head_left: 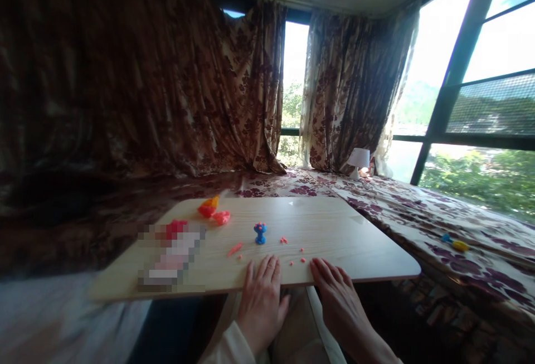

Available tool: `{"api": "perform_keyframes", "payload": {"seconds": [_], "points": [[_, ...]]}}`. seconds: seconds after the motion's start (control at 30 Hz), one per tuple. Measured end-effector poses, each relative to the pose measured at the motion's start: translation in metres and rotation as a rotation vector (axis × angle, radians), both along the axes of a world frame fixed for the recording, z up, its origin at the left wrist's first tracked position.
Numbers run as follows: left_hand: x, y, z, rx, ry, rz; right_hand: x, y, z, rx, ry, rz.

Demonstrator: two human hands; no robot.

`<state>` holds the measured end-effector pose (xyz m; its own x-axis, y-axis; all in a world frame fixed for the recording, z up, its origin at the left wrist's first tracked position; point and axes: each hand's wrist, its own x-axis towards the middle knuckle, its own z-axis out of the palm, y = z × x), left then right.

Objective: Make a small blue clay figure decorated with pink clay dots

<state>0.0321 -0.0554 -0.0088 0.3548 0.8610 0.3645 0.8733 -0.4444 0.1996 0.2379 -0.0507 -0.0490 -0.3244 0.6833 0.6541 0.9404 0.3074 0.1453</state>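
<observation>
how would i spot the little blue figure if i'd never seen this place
Find the pale wood-grain table in front of the person, then the left hand resting at its near edge. Just beyond that hand stands the small blue figure, with pinkish dots on top. Unlike the small pink pieces lying nearby, it is blue and stands upright.

Floral curtains point(246, 102), a flowered cover point(418, 219) and a small white lamp point(359, 158) show a home.
</observation>
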Motion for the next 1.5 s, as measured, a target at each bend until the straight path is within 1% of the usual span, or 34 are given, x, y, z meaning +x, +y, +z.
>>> {"api": "perform_keyframes", "payload": {"seconds": [0.13,0.23,0.33,0.43,0.5,0.57,0.63,0.73,0.8,0.87,0.93,0.97,1.03,1.1,1.17,1.27,1.37,1.5], "points": [[-0.008,0.007,0.000,0.014,-0.028,0.067,0.010,0.005,-0.001,0.007,0.006,-0.061],[-0.012,0.007,-0.002,0.008,-0.028,0.055,0.015,-0.003,-0.005,-0.014,-0.018,-0.028],[-0.008,0.008,0.000,0.014,-0.025,0.040,0.014,-0.010,0.000,-0.128,-0.030,0.042],[-0.004,0.014,0.002,0.022,-0.016,0.056,0.016,-0.002,0.015,-0.313,0.010,0.068],[-0.007,0.018,0.002,0.033,-0.012,0.075,0.022,0.010,0.026,-0.408,0.093,0.080],[-0.012,0.020,-0.001,0.068,-0.009,0.075,0.030,0.024,0.033,-0.464,0.215,0.121],[-0.017,0.021,-0.004,0.116,-0.003,0.059,0.037,0.037,0.037,-0.504,0.352,0.164],[-0.020,0.021,-0.010,0.191,0.017,0.037,0.041,0.053,0.040,-0.522,0.535,0.167],[-0.021,0.021,-0.013,0.243,0.031,0.024,0.037,0.061,0.046,-0.502,0.608,0.167],[-0.023,0.023,-0.016,0.286,0.044,0.011,0.027,0.067,0.057,-0.472,0.623,0.196],[-0.025,0.024,-0.018,0.308,0.054,-0.003,0.012,0.073,0.069,-0.449,0.573,0.236],[-0.026,0.024,-0.018,0.312,0.055,-0.010,0.003,0.076,0.075,-0.447,0.528,0.228],[-0.027,0.023,-0.016,0.306,0.053,-0.024,-0.016,0.083,0.083,-0.465,0.413,0.133],[-0.028,0.021,-0.013,0.283,0.048,-0.040,-0.033,0.090,0.085,-0.477,0.380,0.077],[-0.027,0.019,-0.009,0.253,0.038,-0.046,-0.047,0.096,0.082,-0.487,0.373,0.032],[-0.027,0.017,-0.006,0.221,0.004,-0.044,-0.057,0.099,0.079,-0.485,0.368,-0.012],[-0.029,0.018,-0.005,0.220,-0.057,-0.060,-0.055,0.094,0.081,-0.460,0.390,0.000],[-0.027,0.020,0.000,0.250,-0.155,-0.067,-0.041,0.084,0.082,-0.450,0.462,0.050]]}}
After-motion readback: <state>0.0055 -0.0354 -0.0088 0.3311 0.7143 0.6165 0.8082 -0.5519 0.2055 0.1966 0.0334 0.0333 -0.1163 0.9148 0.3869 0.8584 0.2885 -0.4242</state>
